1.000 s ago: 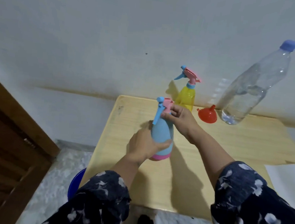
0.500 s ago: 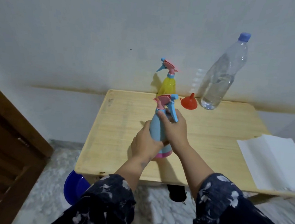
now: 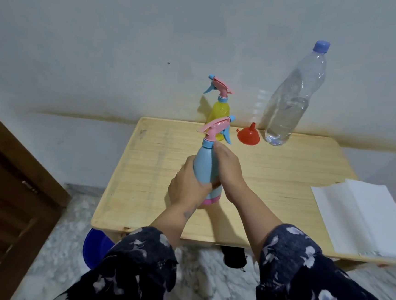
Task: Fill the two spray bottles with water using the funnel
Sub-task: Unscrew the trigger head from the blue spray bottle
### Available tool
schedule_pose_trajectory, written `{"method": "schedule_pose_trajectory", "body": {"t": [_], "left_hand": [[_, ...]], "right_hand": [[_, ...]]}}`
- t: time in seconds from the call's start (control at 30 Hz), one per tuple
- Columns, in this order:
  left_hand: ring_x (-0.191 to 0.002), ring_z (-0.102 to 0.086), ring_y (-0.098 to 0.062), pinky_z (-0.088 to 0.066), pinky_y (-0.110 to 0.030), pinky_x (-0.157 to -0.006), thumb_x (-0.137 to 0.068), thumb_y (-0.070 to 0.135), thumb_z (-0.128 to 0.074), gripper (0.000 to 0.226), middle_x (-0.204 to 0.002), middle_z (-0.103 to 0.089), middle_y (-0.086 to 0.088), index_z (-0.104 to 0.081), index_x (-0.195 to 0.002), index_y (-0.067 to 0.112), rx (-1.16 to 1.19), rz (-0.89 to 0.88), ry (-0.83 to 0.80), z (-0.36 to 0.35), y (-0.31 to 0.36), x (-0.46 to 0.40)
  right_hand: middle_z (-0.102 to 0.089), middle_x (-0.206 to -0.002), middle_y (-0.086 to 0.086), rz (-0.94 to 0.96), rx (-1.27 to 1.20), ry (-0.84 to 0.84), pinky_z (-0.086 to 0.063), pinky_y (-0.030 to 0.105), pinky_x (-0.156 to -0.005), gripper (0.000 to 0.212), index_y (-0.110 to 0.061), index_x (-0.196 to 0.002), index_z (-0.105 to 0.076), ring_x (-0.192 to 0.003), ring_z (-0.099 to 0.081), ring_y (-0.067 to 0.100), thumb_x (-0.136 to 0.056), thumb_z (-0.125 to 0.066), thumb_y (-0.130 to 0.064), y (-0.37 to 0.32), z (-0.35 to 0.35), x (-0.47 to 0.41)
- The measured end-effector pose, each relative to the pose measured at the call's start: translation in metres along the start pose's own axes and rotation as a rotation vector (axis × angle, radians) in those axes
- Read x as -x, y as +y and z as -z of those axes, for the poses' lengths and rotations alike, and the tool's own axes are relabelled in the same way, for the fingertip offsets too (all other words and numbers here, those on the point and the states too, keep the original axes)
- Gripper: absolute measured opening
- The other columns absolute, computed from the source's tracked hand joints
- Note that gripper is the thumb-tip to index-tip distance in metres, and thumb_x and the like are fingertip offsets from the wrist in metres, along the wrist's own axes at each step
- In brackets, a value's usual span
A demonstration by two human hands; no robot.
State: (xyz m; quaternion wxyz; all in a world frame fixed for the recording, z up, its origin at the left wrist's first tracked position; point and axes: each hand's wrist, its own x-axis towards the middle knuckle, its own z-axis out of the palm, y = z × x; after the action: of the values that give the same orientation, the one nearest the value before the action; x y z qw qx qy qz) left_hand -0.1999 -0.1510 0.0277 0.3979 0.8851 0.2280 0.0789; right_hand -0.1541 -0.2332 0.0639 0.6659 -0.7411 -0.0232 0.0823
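A blue spray bottle (image 3: 205, 167) with a pink base and pink trigger head stands on the wooden table (image 3: 273, 185). My left hand (image 3: 186, 184) wraps its body from the left. My right hand (image 3: 228, 169) holds it from the right, thumb up near the neck collar. Its pink-and-blue spray head (image 3: 218, 129) points its nozzle to the right. Behind it stands a yellow spray bottle (image 3: 219, 108), partly hidden. A red funnel (image 3: 248, 136) lies mouth-down at the back, beside a clear water bottle (image 3: 289, 102) with a blue cap.
A white folded paper (image 3: 363, 214) lies at the table's right edge. The wall runs right behind the table. A brown wooden door (image 3: 9, 193) is on the left. A blue tub (image 3: 95, 248) and a dark object sit on the marble floor under the table.
The spray head has turned from nozzle-left to nozzle-right on the blue bottle. My right hand has slid from the head down to the neck. The camera view has pulled back.
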Motion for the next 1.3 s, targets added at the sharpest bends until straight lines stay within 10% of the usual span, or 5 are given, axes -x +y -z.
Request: {"method": "schedule_pose_trajectory", "body": {"t": [0.17,0.37,0.6,0.77,1.3], "left_hand": [[-0.086,-0.06,-0.02,-0.048,-0.033,-0.068,-0.067,0.041,-0.077,0.064,-0.1,-0.061,0.012,-0.041,-0.119,0.034,-0.06,-0.016,-0.001,-0.001,-0.006,-0.001],[-0.093,-0.061,-0.021,-0.043,-0.032,-0.066,-0.065,0.057,-0.077,0.069,-0.103,-0.06,0.009,-0.044,-0.119,0.029,-0.047,0.007,0.011,0.004,-0.015,-0.004],[-0.097,-0.06,-0.02,-0.044,-0.032,-0.07,-0.065,0.055,-0.079,0.07,-0.105,-0.057,0.013,-0.043,-0.12,0.032,-0.01,-0.004,-0.03,0.0,-0.021,-0.003],[-0.094,-0.062,-0.02,-0.05,-0.033,-0.07,-0.065,0.054,-0.078,0.071,-0.106,-0.061,0.011,-0.042,-0.123,0.034,0.005,0.006,-0.025,-0.001,-0.024,-0.005],[-0.095,-0.061,-0.019,-0.051,-0.035,-0.075,-0.066,0.043,-0.08,0.072,-0.111,-0.06,0.011,-0.04,-0.126,0.034,-0.004,-0.044,-0.078,-0.001,-0.026,-0.006]], "right_hand": [[-0.052,-0.082,-0.009,0.087,0.136,0.229,-0.04,0.019,-0.068,0.041,-0.014,-0.092,-0.05,-0.076,-0.051,0.002,-0.075,-0.078,-0.039,-0.003,-0.007,-0.008],[-0.064,-0.119,0.0,0.024,0.149,-0.049,-0.042,0.029,-0.089,0.032,-0.017,-0.119,-0.062,-0.112,-0.056,0.015,-0.094,-0.055,-0.033,-0.003,-0.01,-0.009],[-0.065,-0.091,0.0,0.145,0.247,0.209,-0.049,0.026,-0.077,0.034,-0.009,-0.096,-0.062,-0.086,-0.06,0.015,-0.073,-0.081,-0.025,-0.003,-0.015,-0.01],[-0.063,-0.111,-0.002,0.055,0.194,0.005,-0.045,0.031,-0.092,0.046,-0.023,-0.138,-0.047,-0.106,-0.057,0.013,-0.093,-0.056,-0.027,0.002,-0.013,-0.008],[-0.061,-0.084,-0.012,0.1,0.114,0.157,-0.043,0.019,-0.068,0.036,-0.016,-0.107,-0.058,-0.077,-0.057,0.002,-0.08,-0.074,-0.033,0.006,-0.018,-0.001]]}}
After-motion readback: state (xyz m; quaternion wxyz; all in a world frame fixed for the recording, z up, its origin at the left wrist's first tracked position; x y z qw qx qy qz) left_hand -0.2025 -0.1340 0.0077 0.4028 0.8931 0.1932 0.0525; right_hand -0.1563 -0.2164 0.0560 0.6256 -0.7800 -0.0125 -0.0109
